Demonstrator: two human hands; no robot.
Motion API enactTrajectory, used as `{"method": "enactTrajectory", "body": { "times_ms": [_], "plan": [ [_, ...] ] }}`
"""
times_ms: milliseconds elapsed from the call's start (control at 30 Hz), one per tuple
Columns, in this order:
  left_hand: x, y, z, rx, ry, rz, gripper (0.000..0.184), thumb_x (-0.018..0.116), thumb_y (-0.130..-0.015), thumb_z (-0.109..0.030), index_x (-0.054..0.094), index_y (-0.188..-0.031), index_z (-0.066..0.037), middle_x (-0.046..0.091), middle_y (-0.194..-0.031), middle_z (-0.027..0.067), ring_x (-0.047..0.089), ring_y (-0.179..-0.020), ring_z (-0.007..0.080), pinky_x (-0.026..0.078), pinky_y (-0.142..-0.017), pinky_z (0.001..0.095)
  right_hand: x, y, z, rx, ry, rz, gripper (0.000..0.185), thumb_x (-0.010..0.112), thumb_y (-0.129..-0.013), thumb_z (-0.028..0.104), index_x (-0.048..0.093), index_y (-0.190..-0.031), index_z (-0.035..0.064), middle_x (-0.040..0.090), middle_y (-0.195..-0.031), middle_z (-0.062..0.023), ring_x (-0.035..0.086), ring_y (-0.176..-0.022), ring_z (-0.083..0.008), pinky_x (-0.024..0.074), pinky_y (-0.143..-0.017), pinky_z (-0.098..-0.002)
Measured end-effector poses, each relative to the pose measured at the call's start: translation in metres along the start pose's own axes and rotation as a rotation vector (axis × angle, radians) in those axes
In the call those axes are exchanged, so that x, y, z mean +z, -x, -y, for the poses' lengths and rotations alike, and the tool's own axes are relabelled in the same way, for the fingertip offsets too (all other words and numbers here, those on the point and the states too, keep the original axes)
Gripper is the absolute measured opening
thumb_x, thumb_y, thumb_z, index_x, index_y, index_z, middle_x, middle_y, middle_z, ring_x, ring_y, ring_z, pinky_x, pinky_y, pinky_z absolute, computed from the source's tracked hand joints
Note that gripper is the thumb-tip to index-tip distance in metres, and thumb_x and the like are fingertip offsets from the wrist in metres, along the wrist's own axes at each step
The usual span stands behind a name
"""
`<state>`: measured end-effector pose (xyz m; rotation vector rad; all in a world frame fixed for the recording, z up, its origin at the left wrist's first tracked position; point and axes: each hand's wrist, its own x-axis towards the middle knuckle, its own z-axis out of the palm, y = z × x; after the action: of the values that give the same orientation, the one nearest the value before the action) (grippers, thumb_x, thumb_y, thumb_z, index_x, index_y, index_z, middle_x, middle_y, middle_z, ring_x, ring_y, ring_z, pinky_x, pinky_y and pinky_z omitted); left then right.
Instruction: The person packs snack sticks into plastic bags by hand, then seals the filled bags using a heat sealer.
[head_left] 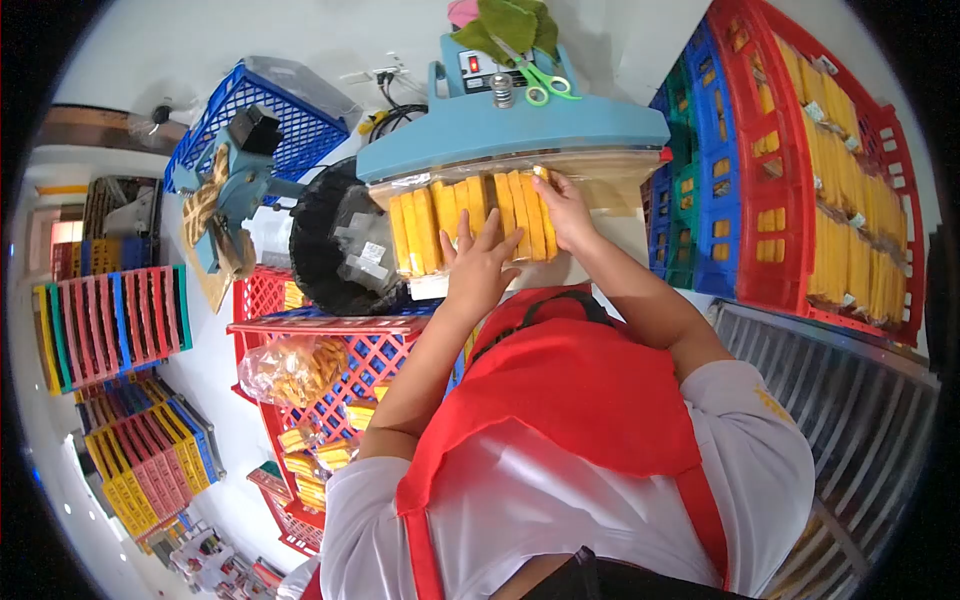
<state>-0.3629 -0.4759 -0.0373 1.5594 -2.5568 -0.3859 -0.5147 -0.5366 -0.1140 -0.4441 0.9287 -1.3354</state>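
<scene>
A row of yellow, flat packs [420,232] lies side by side in clear plastic under the front edge of a blue bag sealer [520,135]. My left hand [482,262] rests on the front of the row with its fingers spread. At the row's right end, my right hand [568,212] is closed around the last yellow pack, thumb and fingers at its upper edge. The plastic's upper edge lies along the sealer's bar; whether it is between the jaws I cannot tell. Green-handled scissors [545,82] and a green cloth [512,28] lie on top of the sealer.
A black-lined bin [308,240] with plastic scraps stands left of the sealer. Beyond it are a blue-grey machine [225,205] and a blue crate [290,130]. Red crates [395,325] with yellow packs stand at lower left. Stacked crates [745,200] full of yellow packs rise at right.
</scene>
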Motion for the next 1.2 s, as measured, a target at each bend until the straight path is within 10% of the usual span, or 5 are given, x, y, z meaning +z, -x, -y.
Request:
{"method": "enactTrajectory", "body": {
  "times_ms": [267, 533, 767, 1033, 1200],
  "plan": [
    [0.018, 0.006, 0.004, -0.049, -0.016, -0.156, 0.052, 0.063, -0.068, -0.020, 0.047, -0.117, -0.028, 0.039, -0.126, 0.0047, 0.025, -0.119, 0.0386, 0.016, -0.091, 0.0629, -0.012, -0.008, -0.007, -0.216, 0.662, -0.010, 0.034, 0.055, -0.079, 0.013, 0.046, -0.108, -0.0018, 0.057, -0.093, -0.0083, 0.054, -0.083, -0.0161, 0.0436, -0.073, -0.0281],
    [0.012, 0.028, 0.021, -0.006, 0.131, -0.307, 0.052, 0.064, -0.066, -0.022, 0.047, -0.116, -0.022, 0.032, -0.130, 0.0093, 0.025, -0.119, 0.0393, 0.017, -0.093, 0.0593, -0.001, 0.013, -0.005, -0.068, 0.420, 0.099, 0.035, 0.055, -0.079, 0.009, 0.044, -0.112, 0.0020, 0.056, -0.096, -0.0059, 0.054, -0.085, -0.0139, 0.0436, -0.073, -0.0270],
    [-0.004, 0.215, 0.157, -0.931, 0.324, -0.721, 0.022, 0.044, -0.079, -0.015, 0.059, -0.082, 0.002, 0.059, -0.082, 0.0188, 0.057, -0.078, 0.0309, 0.043, -0.068, 0.0357, -0.002, 0.022, 0.016, -0.031, 0.550, 0.134, 0.032, 0.053, -0.082, 0.017, 0.046, -0.108, 0.0001, 0.054, -0.102, -0.0053, 0.049, -0.094, -0.0122, 0.0373, -0.083, -0.0262],
    [0.083, 0.322, 0.084, -1.056, 0.017, -0.066, 0.034, 0.058, -0.069, -0.017, 0.056, -0.103, -0.014, 0.050, -0.110, 0.0161, 0.046, -0.103, 0.0314, 0.039, -0.082, 0.0430, 0.021, 0.030, 0.054, -0.377, 0.707, -0.027, 0.041, 0.053, -0.083, 0.019, 0.041, -0.114, -0.0051, 0.048, -0.107, -0.0115, 0.045, -0.099, -0.0169, 0.0351, -0.086, -0.0264],
    [0.122, 0.306, 0.070, -1.008, -0.176, -0.166, 0.034, 0.056, -0.072, -0.019, 0.055, -0.105, -0.023, 0.043, -0.122, 0.0102, 0.037, -0.112, 0.0337, 0.031, -0.091, 0.0467, 0.082, 0.034, 0.055, -0.416, 0.780, 0.175, 0.034, 0.051, -0.084, 0.017, 0.045, -0.110, -0.0042, 0.051, -0.102, -0.0080, 0.048, -0.091, -0.0112, 0.0378, -0.081, -0.0233]
  ]
}}
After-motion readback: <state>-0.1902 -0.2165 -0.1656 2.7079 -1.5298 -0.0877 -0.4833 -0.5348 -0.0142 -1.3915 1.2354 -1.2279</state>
